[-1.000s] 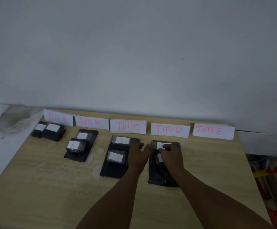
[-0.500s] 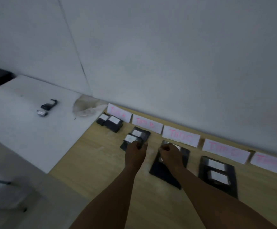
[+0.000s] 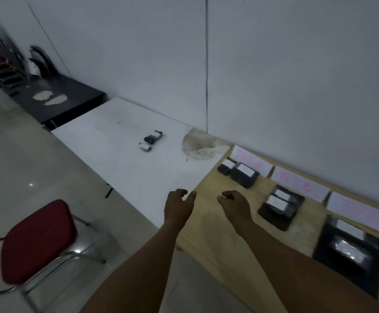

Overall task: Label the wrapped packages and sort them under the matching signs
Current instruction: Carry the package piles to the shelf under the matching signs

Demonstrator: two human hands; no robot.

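Black wrapped packages with white labels lie in groups on the wooden table (image 3: 215,236), under white signs with pink writing: two small ones (image 3: 240,172) under the first sign (image 3: 250,160), a stack (image 3: 281,206) under the second sign (image 3: 299,186), and a bigger stack (image 3: 351,251) under the third sign (image 3: 362,213). Two more small packages (image 3: 151,141) lie apart on the white table (image 3: 116,145) to the left. My left hand (image 3: 178,206) and my right hand (image 3: 235,205) hover over the wooden table's left end, fingers loosely curled, holding nothing.
A red chair (image 3: 34,242) with a metal frame stands on the floor at lower left. A black table (image 3: 55,98) and stacked chairs (image 3: 1,71) stand farther back left. A stained patch (image 3: 200,145) marks the white table's corner by the wall.
The view has swung left, away from the packages. Both hands have left the packages under the signs and moved left over the wooden table's end, empty.
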